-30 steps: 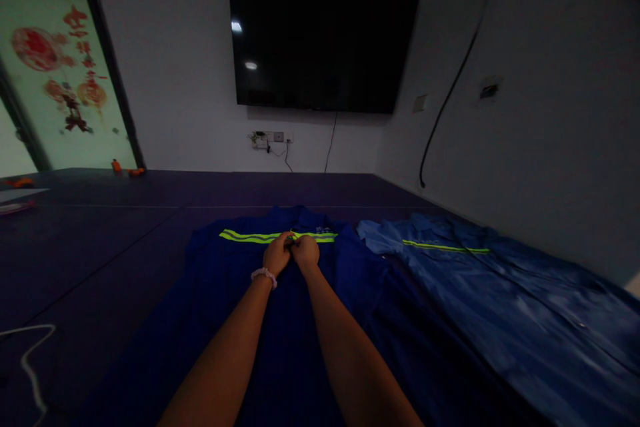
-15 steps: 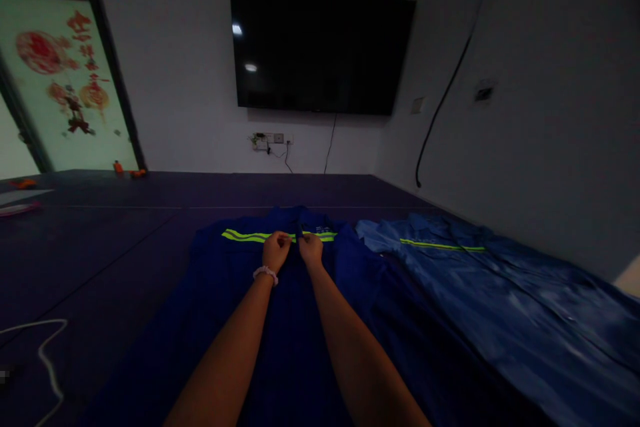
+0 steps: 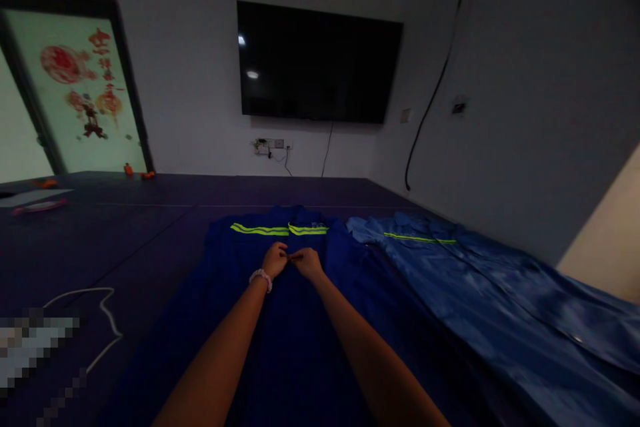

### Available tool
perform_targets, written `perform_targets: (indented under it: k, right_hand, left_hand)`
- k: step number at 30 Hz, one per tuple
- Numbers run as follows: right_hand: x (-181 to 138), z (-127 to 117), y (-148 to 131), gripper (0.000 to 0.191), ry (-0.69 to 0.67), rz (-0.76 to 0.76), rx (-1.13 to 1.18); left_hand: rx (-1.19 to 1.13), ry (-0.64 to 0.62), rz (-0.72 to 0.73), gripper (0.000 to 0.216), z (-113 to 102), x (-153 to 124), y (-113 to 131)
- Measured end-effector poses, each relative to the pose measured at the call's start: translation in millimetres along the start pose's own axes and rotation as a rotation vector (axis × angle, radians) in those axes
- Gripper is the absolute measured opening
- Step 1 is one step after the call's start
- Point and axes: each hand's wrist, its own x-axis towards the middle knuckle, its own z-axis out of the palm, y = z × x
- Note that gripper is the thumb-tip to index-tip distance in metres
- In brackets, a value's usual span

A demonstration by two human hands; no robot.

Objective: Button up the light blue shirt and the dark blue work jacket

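Note:
A dark blue work jacket (image 3: 235,293) with a neon yellow stripe across the chest lies flat on a dark table, collar away from me. My left hand (image 3: 275,259), with a pale bracelet at the wrist, and my right hand (image 3: 307,261) meet fingertip to fingertip on the jacket's front seam, just below the stripe. Both pinch the fabric there; whether a button or a zip is between the fingers is too small to tell.
A lighter blue jacket (image 3: 480,293) with the same stripe lies to the right, overlapping the dark one. A white cable (image 3: 97,300) curls on the dark table (image 3: 100,240) at the left. A black screen (image 3: 317,63) hangs on the far wall.
Both hands have slid towards me, from the yellow stripe to a spot lower on the front seam. The camera has tilted and shifted a little.

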Motion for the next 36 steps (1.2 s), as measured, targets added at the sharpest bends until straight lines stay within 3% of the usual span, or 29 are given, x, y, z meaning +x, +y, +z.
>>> perform_targets:
  k: [9, 20, 26, 36]
  right_hand:
    - [-6.2, 1.6, -2.3, 0.013, 0.045, -0.037, -0.041]
    - [-5.4, 3.5, -5.8, 0.02, 0.1, 0.065, -0.056]
    - [-8.4, 3.9, -5.6, 0.019, 0.114, 0.115, -0.073]
    - [-10.5, -6.0, -3.5, 0.019, 0.029, 0.054, -0.045]
  left_hand:
    - [-0.076, 0.119, 0.007, 0.028, 0.4, -11.1, 2.3]
    - [-0.12, 0.161, -0.021, 0.021, 2.7, -11.0, 0.9]
    - [-0.097, 0.142, 0.021, 0.019, 1.9, -13.4, 5.2]
    - [-0.122, 0.063, 0.044, 0.02, -1.8, -21.6, 12.1]
